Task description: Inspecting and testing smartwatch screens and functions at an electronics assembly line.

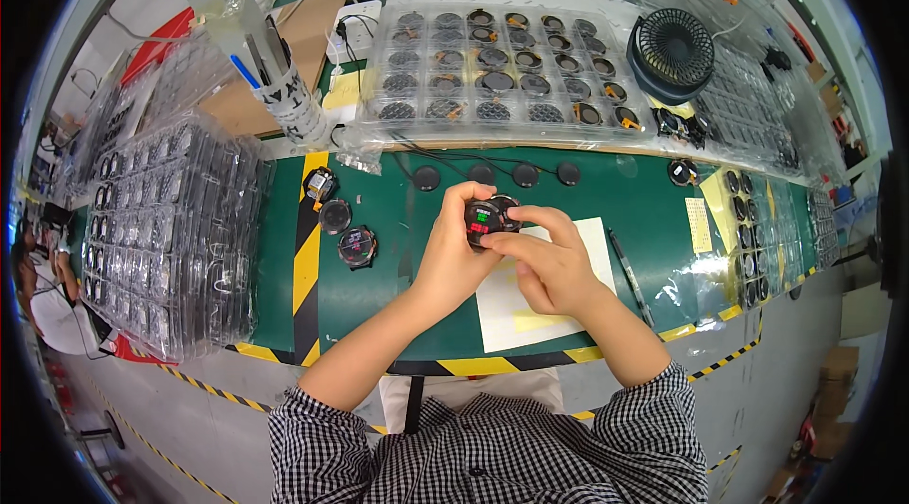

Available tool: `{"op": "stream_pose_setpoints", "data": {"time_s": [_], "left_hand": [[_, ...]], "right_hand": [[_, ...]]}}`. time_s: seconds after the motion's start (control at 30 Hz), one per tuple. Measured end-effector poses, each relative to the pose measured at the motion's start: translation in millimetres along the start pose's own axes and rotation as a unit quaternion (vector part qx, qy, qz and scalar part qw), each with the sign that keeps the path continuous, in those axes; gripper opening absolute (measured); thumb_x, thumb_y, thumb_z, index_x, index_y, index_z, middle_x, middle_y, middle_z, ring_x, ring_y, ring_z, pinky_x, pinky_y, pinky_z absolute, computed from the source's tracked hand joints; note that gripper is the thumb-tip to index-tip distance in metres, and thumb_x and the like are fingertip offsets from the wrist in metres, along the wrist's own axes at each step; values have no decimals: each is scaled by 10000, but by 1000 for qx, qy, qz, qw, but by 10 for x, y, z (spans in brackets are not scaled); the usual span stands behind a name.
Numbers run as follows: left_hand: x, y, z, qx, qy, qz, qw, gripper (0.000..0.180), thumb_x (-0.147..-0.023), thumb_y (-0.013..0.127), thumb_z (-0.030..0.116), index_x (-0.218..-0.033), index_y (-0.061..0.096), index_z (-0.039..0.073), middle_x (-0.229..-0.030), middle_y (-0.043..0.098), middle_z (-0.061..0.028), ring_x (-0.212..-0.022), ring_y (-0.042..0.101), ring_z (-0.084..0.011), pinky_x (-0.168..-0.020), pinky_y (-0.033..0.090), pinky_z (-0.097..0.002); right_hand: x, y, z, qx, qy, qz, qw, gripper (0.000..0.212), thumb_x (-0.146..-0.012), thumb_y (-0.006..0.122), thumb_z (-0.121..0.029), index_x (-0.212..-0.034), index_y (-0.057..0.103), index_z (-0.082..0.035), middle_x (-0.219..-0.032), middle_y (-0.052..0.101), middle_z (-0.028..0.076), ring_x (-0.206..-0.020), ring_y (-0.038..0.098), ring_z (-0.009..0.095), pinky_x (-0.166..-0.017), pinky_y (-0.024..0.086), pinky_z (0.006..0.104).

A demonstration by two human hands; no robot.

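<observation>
A round black smartwatch body (485, 218) with green and red lit marks on its screen is held up over the green table. My left hand (447, 256) is closed around its left side. On the right edge, my right hand (557, 265) has its thumb and index finger pressed against the watch body. To the left on the table lie another watch body (356, 246) with a lit screen, a dark round disc (334, 216) and an opened watch part (320, 184) with a yellow piece.
Several black charging pucks (426, 178) with cables lie beyond my hands. A clear tray (492, 130) of round watch parts and a fan (672, 54) stand behind. White paper (499, 319) and a pen (632, 279) lie at right; stacked trays (166, 248) rise at left.
</observation>
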State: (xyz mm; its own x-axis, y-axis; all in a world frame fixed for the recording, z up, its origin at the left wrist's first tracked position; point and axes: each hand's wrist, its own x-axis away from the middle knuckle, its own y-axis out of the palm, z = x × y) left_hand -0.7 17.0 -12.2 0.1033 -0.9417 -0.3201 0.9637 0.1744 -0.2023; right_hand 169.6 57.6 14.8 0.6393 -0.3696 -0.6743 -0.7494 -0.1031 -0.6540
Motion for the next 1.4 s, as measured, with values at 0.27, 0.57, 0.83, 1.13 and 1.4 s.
{"op": "stream_pose_setpoints", "data": {"time_s": [0.27,0.57,0.83,1.13,1.4], "left_hand": [[41,57,5,-24,14,12,1000,606,-731,789,40,-1187,391,62,-1180,558,-159,-1083,569,-343,-914,462,-396],[130,134,122,-16,111,-49,992,589,-737,766,-23,-1172,376,47,-1260,471,-217,-1138,547,-364,-897,495,-379],[143,150,106,13,85,-57,995,578,-745,759,-30,-1172,378,55,-1272,472,-205,-1143,553,-342,-904,499,-371],[97,98,126,146,23,-52,988,650,-752,706,-154,-1175,292,115,-1370,389,-162,-965,644,-219,-630,590,-253],[26,78,76,197,-56,-10,979,624,-718,796,-58,-1161,381,90,-1403,360,-153,-1080,546,-168,-853,527,-283]], "right_hand": [[-11,27,17,1,96,78,992,307,-738,685,-17,-1035,613,-49,-1035,656,69,-1070,559,327,-916,458,407],[107,101,12,-67,146,106,981,240,-830,615,23,-1054,598,-61,-875,590,72,-850,525,257,-748,441,361],[136,109,13,-84,158,102,978,263,-826,567,34,-1082,584,-25,-842,577,45,-871,498,229,-742,431,358],[73,113,26,-434,332,102,831,487,-1060,314,-375,-1386,394,-23,-1253,530,117,-1141,503,219,-1012,364,344],[111,112,156,-742,449,118,484,584,-1026,286,-523,-1369,435,-74,-1211,589,142,-1117,587,282,-1007,440,424]]}}
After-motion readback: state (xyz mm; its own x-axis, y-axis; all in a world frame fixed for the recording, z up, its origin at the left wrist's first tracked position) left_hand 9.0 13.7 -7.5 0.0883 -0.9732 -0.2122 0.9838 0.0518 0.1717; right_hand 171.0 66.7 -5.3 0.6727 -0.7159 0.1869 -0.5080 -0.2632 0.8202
